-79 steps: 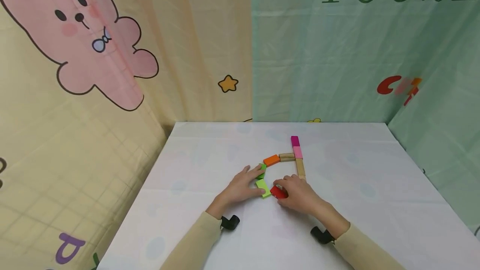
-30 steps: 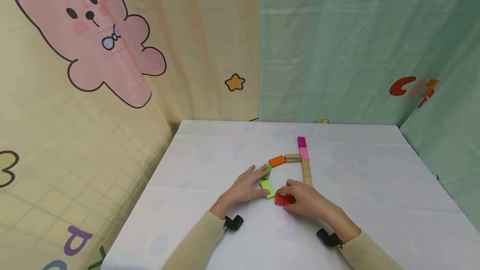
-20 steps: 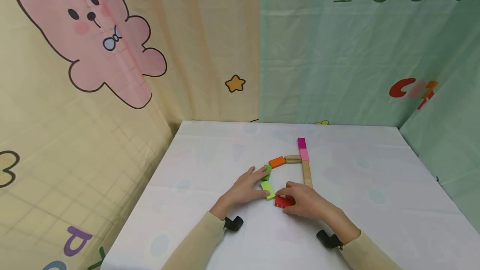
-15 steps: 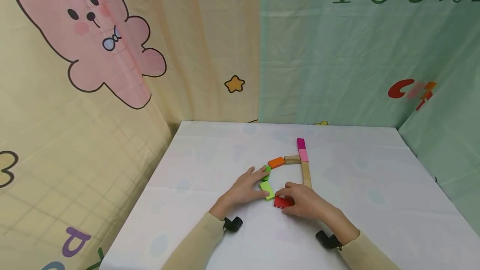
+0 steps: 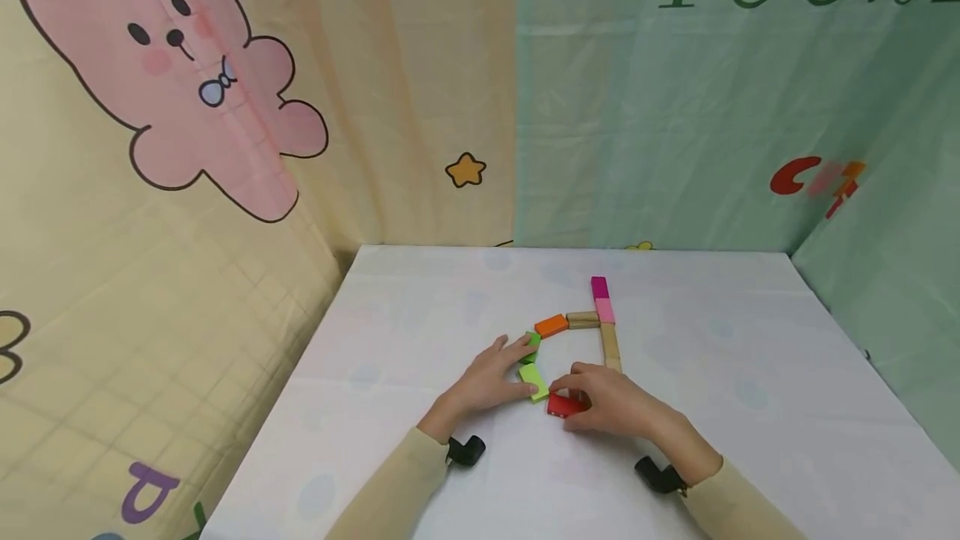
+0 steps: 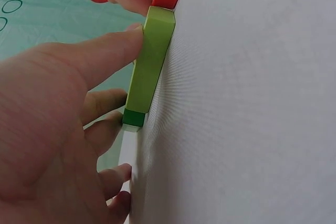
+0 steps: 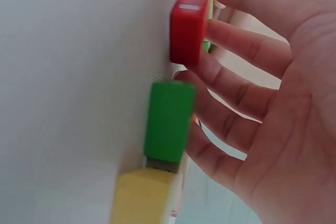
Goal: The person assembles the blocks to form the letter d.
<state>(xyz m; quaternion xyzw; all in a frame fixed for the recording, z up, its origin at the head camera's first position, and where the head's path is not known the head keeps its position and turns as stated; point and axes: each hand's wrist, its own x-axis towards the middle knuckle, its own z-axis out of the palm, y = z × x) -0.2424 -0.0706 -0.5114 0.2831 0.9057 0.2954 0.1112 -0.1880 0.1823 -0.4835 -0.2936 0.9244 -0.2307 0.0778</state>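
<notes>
My right hand (image 5: pixel 615 398) pinches a red block (image 5: pixel 562 405) between thumb and fingers; white marks show along its side in the right wrist view. The end of this block meets a light green block (image 5: pixel 533 382) lying flat on the table. My left hand (image 5: pixel 487 377) is spread beside the green pair, its thumb at the light green block and its fingers at a dark green block (image 5: pixel 532 350). Under the right hand, hidden from the head view, a green block (image 7: pixel 169 121) and a yellow block (image 7: pixel 140 198) show in the right wrist view.
An orange block (image 5: pixel 551 326) and a wooden piece (image 5: pixel 583 320) continue the curve behind the hands. They meet a straight row of a magenta block (image 5: pixel 599 287), a pink block (image 5: pixel 604 310) and wooden blocks (image 5: pixel 610 340). White cloth covers the table (image 5: pixel 420 298); printed curtains (image 5: pixel 637 123) hang behind.
Over the earlier frames, the red block has been turned from a slant to nearly sideways and drawn slightly nearer. The right hand moved with it; the left hand has kept its place.
</notes>
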